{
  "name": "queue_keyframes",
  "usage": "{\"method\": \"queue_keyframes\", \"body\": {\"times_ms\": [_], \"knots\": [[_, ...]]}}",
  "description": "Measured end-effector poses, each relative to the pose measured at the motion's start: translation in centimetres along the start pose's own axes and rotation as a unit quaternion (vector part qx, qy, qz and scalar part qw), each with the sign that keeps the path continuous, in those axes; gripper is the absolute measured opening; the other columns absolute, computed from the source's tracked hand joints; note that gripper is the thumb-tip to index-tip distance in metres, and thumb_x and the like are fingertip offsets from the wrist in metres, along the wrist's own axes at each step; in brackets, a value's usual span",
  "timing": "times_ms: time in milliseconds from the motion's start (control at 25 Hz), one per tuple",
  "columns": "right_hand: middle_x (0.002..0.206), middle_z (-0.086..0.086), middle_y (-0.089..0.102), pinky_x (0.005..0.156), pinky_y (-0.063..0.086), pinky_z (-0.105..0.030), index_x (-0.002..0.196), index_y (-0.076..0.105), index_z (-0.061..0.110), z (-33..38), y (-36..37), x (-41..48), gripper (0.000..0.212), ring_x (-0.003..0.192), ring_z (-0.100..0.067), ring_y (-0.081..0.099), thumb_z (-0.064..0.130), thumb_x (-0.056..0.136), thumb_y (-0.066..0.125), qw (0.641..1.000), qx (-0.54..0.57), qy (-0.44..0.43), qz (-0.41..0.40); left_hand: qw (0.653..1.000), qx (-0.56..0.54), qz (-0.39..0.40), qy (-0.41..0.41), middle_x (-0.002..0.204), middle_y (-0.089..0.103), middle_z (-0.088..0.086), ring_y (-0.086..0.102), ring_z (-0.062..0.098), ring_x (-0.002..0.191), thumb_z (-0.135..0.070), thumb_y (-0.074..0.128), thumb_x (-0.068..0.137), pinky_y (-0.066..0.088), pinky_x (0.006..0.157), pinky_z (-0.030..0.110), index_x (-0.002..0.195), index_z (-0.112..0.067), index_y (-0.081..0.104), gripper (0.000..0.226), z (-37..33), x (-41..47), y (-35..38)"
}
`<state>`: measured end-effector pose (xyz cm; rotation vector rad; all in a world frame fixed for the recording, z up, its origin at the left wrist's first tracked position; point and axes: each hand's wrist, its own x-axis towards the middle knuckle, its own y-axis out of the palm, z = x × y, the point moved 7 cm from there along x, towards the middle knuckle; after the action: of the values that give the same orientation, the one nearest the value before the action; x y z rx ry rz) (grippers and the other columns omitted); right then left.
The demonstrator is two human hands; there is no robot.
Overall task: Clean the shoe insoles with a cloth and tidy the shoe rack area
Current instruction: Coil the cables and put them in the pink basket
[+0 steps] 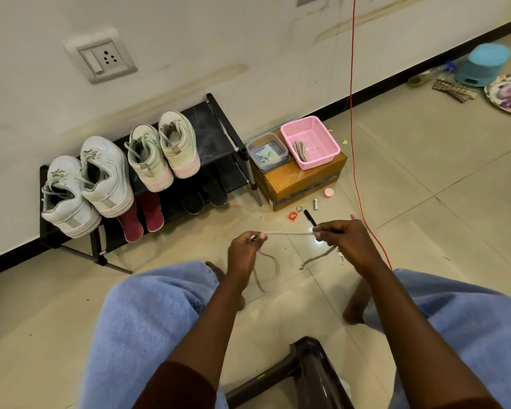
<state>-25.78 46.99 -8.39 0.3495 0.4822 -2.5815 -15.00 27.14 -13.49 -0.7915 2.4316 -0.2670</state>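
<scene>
Both my hands hold a pale shoelace (pixel 289 232) stretched taut above the tiled floor. My left hand (pixel 244 252) pinches one part of it and my right hand (pixel 344 242) pinches another; loose ends hang below each hand. The black shoe rack (pixel 216 134) stands against the wall at the left. Two pairs of pale sneakers (pixel 115 175) sit on its top shelf. Dark red slippers (pixel 143 218) and black footwear (pixel 202 197) lie on the lower shelf. No cloth is visible in my hands.
Right of the rack a cardboard box (pixel 301 184) carries a pink basket (pixel 310 141) and a clear lidded container (pixel 266 152). A keychain (pixel 292 214), black pen (pixel 309 217), battery (pixel 316 203) and pink cap (pixel 328 192) lie on the floor. An orange cord (pixel 352 113) hangs nearby. A dark stool (pixel 307 376) is between my knees.
</scene>
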Motion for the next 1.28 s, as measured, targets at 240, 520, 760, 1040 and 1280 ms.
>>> {"method": "queue_keyframes", "body": {"times_ms": [240,520,760,1040,1280], "knots": [[0.077,0.000,0.067,0.059,0.044,-0.004,0.093,0.071,0.005,1.0,-0.9,-0.3,0.017,0.073,-0.007,0.060,-0.002,0.078,0.067,0.999,0.033,-0.019,-0.015,0.998,0.004,-0.067,-0.012,0.127,0.060,0.009,0.056,0.028,0.112,-0.023,0.057,0.093,0.044,0.090,0.031,0.125,-0.013,0.058,0.034,0.3,-0.5,-1.4],[0.077,-0.003,0.068,0.062,0.048,-0.008,0.092,0.071,0.005,1.0,3.1,-0.1,0.014,0.063,0.000,0.060,0.000,0.079,0.067,0.997,-0.032,-0.046,0.046,0.984,0.016,0.134,0.113,0.084,0.065,-0.005,0.060,0.012,0.078,-0.028,0.055,0.094,0.044,0.066,0.023,0.107,-0.016,0.067,0.022,-2.8,-3.2,4.7],[0.075,-0.004,0.069,0.064,0.045,-0.019,0.094,0.072,0.014,-0.2,1.2,0.0,0.018,0.070,-0.011,0.057,0.003,0.083,0.063,0.999,0.017,0.005,0.027,0.999,-0.004,0.010,0.048,0.074,0.057,-0.007,0.049,0.009,0.066,-0.026,0.057,0.093,0.040,0.065,0.025,0.091,-0.016,0.063,0.012,-1.0,-0.8,1.6],[0.062,-0.006,0.061,0.049,0.041,-0.018,0.085,0.071,0.001,-0.2,-1.6,-0.2,0.023,0.050,-0.010,0.048,-0.007,0.086,0.049,0.944,0.322,0.067,0.028,0.995,-0.015,-0.095,-0.038,0.087,0.058,0.004,0.050,0.019,0.077,-0.027,0.054,0.095,0.040,0.067,0.027,0.108,-0.008,0.062,0.024,2.1,1.5,-1.8],[0.062,-0.005,0.060,0.045,0.048,-0.017,0.074,0.074,0.009,0.8,-3.0,-0.4,0.016,0.045,-0.008,0.053,0.004,0.070,0.060,0.879,0.466,0.094,0.035,0.986,-0.017,-0.134,-0.102,0.066,0.051,0.001,0.045,0.019,0.063,-0.029,0.054,0.095,0.037,0.062,0.027,0.102,-0.011,0.062,0.021,4.8,2.2,-3.1]]}}
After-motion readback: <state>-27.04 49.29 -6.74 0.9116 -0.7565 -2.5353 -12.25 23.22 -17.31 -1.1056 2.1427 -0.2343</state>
